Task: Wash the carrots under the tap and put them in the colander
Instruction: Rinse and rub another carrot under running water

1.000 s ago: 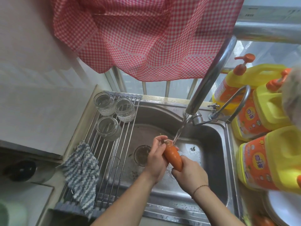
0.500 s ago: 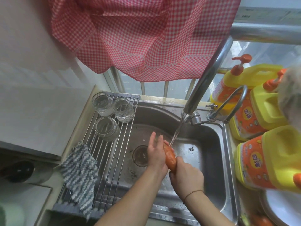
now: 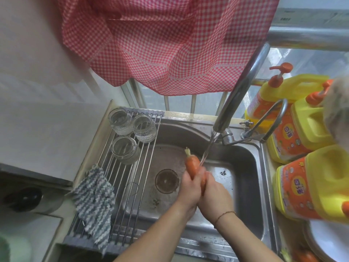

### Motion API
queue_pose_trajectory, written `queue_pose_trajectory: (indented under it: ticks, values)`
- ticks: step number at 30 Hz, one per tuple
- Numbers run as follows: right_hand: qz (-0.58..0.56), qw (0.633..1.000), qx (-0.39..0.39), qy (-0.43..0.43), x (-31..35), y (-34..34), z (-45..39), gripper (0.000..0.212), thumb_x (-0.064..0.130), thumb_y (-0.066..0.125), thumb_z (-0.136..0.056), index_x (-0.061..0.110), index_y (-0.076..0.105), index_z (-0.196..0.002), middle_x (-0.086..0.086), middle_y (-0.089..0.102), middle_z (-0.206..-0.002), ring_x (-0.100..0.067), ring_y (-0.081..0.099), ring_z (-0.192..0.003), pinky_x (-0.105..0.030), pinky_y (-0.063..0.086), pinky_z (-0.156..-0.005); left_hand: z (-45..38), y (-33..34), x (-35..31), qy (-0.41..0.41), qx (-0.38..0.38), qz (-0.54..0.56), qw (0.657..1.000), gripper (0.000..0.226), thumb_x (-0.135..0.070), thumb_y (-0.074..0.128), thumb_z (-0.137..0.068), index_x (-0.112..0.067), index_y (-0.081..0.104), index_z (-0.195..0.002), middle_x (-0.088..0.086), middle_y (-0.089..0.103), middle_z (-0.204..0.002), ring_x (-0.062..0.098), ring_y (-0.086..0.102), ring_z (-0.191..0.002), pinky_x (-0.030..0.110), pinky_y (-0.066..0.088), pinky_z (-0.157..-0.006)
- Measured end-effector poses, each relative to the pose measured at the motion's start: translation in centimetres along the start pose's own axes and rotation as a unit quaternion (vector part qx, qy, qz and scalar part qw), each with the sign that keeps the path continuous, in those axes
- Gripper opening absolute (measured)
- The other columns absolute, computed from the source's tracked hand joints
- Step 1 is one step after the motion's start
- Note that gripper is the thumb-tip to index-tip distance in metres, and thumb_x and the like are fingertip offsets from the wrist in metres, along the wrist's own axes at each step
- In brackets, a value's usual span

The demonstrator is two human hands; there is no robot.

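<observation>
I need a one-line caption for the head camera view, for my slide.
Both hands, left and right, hold a carrot under the running tap over a steel sink.

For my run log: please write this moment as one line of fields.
phase: washing | carrot: under tap stream, over sink | left hand: grips carrot | right hand: grips carrot | colander: not in view

- Red-and-white checked curtain (image 3: 160, 44) hanging over a barred window (image 3: 192, 106), daylight behind it.
- Pale wall (image 3: 37, 91) on the left.
- Steel sink (image 3: 245, 167) set in the worktop (image 3: 28, 233), with a drain (image 3: 167, 181) in its floor.
- Wire rack (image 3: 122, 186) across the sink's left side, carrying three glass jars (image 3: 125, 150) and a striped cloth (image 3: 94, 201).
- Yellow detergent bottles (image 3: 311, 186) crowded at the right.
- White plates (image 3: 328, 241) at the lower right corner.
</observation>
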State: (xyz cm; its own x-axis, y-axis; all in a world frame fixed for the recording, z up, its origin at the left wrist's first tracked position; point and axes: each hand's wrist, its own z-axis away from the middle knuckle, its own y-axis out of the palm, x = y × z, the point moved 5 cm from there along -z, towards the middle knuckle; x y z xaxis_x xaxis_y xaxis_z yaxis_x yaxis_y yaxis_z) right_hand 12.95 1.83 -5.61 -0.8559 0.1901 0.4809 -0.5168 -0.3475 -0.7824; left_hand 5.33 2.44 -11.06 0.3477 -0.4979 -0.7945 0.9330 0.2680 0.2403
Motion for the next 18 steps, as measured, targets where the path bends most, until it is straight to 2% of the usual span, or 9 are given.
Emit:
queue_pose_trajectory:
  ticks: [1, 3, 6, 8, 10, 12, 14, 16, 18]
  values:
    - [-0.05, 0.999, 0.011, -0.014, 0.3, 0.1, 0.3, 0.032, 0.028, 0.05, -0.09, 0.023, 0.044, -0.122, -0.003, 0.068, -0.103, -0.028, 0.065, -0.092, -0.034, 0.045, -0.066, -0.4, 0.0, -0.6, 0.003, -0.007, 0.007, 1.0, 0.026, -0.04, 0.065, -0.088, -0.015, 0.073, -0.086, 0.016, 0.071, -0.084, 0.03, 0.067, -0.081, 0.04, 0.055, -0.079]
    - [-0.113, 0.993, 0.014, -0.032, 0.4, 0.1, 0.6, 0.032, 0.026, 0.053, -0.089, 0.025, 0.045, -0.12, -0.002, 0.068, -0.1, -0.025, 0.065, -0.088, -0.037, 0.05, -0.068, -0.8, 0.1, -1.7, -0.009, -0.018, 0.028, 0.999, 0.041, -0.043, 0.049, -0.1, -0.01, 0.068, -0.085, 0.018, 0.071, -0.075, 0.027, 0.066, -0.071, 0.035, 0.053, -0.071]
    - [-0.143, 0.988, 0.01, -0.049, 0.1, -0.1, 1.0, 0.031, 0.025, 0.052, -0.093, 0.029, 0.046, -0.124, 0.014, 0.061, -0.091, -0.011, 0.058, -0.075, -0.026, 0.046, -0.062, -1.0, 0.6, -1.9, -0.04, -0.028, 0.048, 0.998, 0.057, -0.053, 0.036, -0.101, -0.006, 0.061, -0.081, 0.012, 0.067, -0.06, 0.032, 0.066, -0.078, 0.038, 0.051, -0.074]
    - [-0.186, 0.981, 0.021, -0.058, 0.1, -0.4, 1.2, 0.035, 0.026, 0.053, -0.095, 0.031, 0.047, -0.13, 0.021, 0.059, -0.101, -0.004, 0.06, -0.084, -0.015, 0.044, -0.065, -1.5, 0.5, -1.7, -0.074, -0.035, 0.066, 0.994, 0.062, -0.061, 0.031, -0.098, -0.005, 0.058, -0.092, 0.009, 0.065, -0.055, 0.032, 0.067, -0.075, 0.037, 0.052, -0.071]
    - [-0.181, 0.981, 0.031, -0.061, 0.0, -0.5, 1.6, 0.029, 0.032, 0.051, -0.096, 0.033, 0.051, -0.126, 0.018, 0.062, -0.102, -0.008, 0.061, -0.089, -0.019, 0.047, -0.07, -2.1, -0.2, -1.3, -0.118, -0.066, 0.116, 0.984, 0.072, -0.073, 0.029, -0.092, -0.006, 0.054, -0.1, 0.012, 0.067, -0.061, 0.03, 0.068, -0.065, 0.034, 0.053, -0.062]
    - [-0.114, 0.992, 0.031, -0.05, -0.4, -0.7, 1.9, 0.016, 0.041, 0.046, -0.097, 0.032, 0.055, -0.107, 0.013, 0.063, -0.089, -0.016, 0.062, -0.084, -0.031, 0.047, -0.068, -3.1, -1.0, -0.8, -0.14, -0.088, 0.141, 0.976, 0.083, -0.083, 0.029, -0.083, -0.007, 0.054, -0.104, 0.019, 0.069, -0.081, 0.031, 0.069, -0.062, 0.034, 0.054, -0.055]
    - [-0.074, 0.996, 0.032, -0.029, -0.6, -1.1, 1.8, 0.018, 0.043, 0.043, -0.097, 0.03, 0.051, -0.088, 0.009, 0.06, -0.076, -0.019, 0.061, -0.073, -0.036, 0.045, -0.061, -3.3, -1.4, -1.0, -0.138, -0.113, 0.12, 0.977, 0.082, -0.08, 0.029, -0.086, -0.005, 0.057, -0.104, 0.017, 0.067, -0.081, 0.029, 0.07, -0.061, 0.032, 0.053, -0.05]
    - [-0.157, 0.985, 0.068, 0.004, -0.5, -1.0, 1.2, 0.019, 0.033, 0.048, -0.096, 0.023, 0.05, -0.079, 0.003, 0.059, -0.069, -0.02, 0.06, -0.057, -0.036, 0.05, -0.051, -2.9, -1.1, -1.5, -0.118, -0.107, 0.086, 0.983, 0.081, -0.074, 0.029, -0.09, 0.0, 0.058, -0.103, 0.015, 0.067, -0.072, 0.028, 0.069, -0.058, 0.033, 0.054, -0.051]
    - [-0.264, 0.956, 0.121, 0.047, -0.6, -0.5, 0.5, 0.014, 0.022, 0.05, -0.095, 0.014, 0.055, -0.085, -0.006, 0.058, -0.069, -0.022, 0.058, -0.046, -0.029, 0.046, -0.04, -2.6, -0.8, -1.7, -0.104, -0.088, 0.064, 0.989, 0.076, -0.071, 0.032, -0.092, 0.001, 0.058, -0.096, 0.013, 0.067, -0.063, 0.028, 0.067, -0.058, 0.037, 0.056, -0.06]
